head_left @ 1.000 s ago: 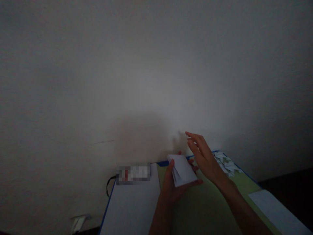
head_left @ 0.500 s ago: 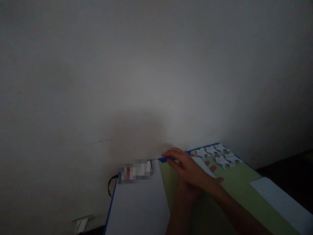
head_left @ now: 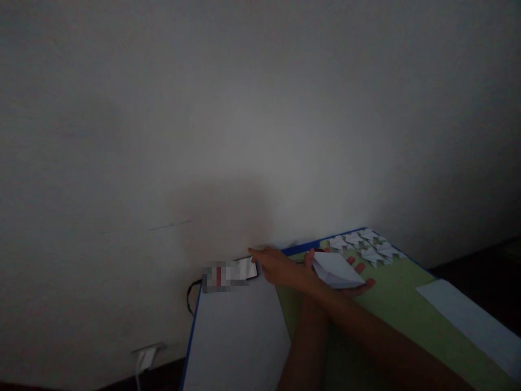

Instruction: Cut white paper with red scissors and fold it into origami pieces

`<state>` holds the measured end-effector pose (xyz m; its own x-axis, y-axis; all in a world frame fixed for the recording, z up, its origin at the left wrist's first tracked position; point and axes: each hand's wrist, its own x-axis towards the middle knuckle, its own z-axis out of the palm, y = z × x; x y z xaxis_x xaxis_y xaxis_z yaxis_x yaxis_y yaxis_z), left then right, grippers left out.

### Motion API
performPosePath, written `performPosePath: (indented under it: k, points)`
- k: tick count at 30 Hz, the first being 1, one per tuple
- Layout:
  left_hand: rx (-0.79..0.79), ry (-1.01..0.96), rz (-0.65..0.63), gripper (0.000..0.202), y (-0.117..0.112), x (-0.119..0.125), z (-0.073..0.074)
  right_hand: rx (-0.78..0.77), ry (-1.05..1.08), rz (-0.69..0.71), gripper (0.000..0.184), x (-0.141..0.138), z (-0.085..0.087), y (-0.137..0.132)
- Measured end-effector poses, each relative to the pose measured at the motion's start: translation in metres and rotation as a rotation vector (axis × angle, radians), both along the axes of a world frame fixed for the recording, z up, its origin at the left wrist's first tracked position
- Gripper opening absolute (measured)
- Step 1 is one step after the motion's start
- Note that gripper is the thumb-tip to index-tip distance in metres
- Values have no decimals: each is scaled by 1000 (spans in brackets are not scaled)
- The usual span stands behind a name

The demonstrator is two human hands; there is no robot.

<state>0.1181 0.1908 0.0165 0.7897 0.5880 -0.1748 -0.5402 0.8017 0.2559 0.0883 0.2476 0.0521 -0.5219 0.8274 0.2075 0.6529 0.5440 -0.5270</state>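
My forearms cross, the right one over the left. In my left hand (head_left: 355,290) lies a folded piece of white paper (head_left: 336,269), held from beneath with the thumb at its left edge and fingertips showing past its right side. It has a flap and pointed corners. My right hand (head_left: 279,267) reaches left to the near-right end of a flat device (head_left: 247,269), partly pixelated, perhaps a phone. Its forefinger is stretched out at the device's corner; whether it presses on it I cannot tell. The remaining fingers are dark and partly hidden.
Several small folded white paper figures (head_left: 371,254) lie at the table's far right corner. A white paper strip (head_left: 468,315) rests along the right edge. White sheet (head_left: 240,331) covers the left side of the green tabletop (head_left: 402,293). A black cable (head_left: 189,296) leaves the device; the wall (head_left: 260,136) stands behind.
My right hand has moved left, away from my left hand, to the device. The folded paper in my left hand now shows more fully. The view has shifted slightly.
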Motion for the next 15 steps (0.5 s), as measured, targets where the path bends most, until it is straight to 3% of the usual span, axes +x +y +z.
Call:
performPosePath:
  k: [5, 9, 15]
  points:
    - [-76, -52, 10, 97, 2, -12, 6, -33, -15, 26, 74, -8, -11, 8]
    - [-106, -57, 26, 93, 4, -17, 11, -31, 39, 55, 76, -16, -10, 13]
    - [-101, -77, 43, 99, 10, -12, 4, 75, 211, -77, 70, -15, -6, 18]
